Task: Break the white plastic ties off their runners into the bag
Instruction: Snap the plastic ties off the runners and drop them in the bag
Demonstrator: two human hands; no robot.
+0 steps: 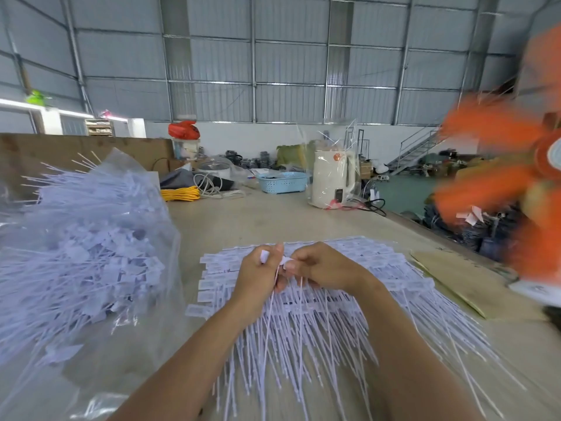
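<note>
A wide pile of white plastic ties on runners lies spread on the table in front of me, tag ends pointing away. My left hand grips a few ties, a white tag showing above its fingers and thin tails hanging down. Close beside it, my right hand pinches a tie head, the two hands touching above the pile. A clear plastic bag heaped with loose white ties sits to the left.
A blurred person in orange gloves and sleeves handles ties at the right. Cardboard lies right of the pile. Farther back stand a white kettle in wrap, a blue basket and a yellow cord.
</note>
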